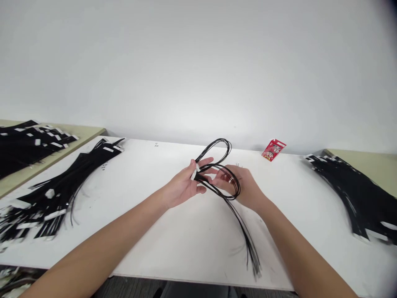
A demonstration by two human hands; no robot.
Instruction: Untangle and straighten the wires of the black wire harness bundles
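Observation:
A looped bundle of thin black cables is held up over the middle of the white table. My left hand grips it at a small white connector, thumb on top. Two loops bulge up and right from there. My right hand is behind the lower loop, its fingers bent inward at the cables beside the left fingertips; whether they grip a strand cannot be made out. The loose cable ends hang down toward the table's front edge.
Black cables with white connectors lie heaped on the white table at left and right. Another heap rests on a beige surface at far left. A red packet lies near the wall.

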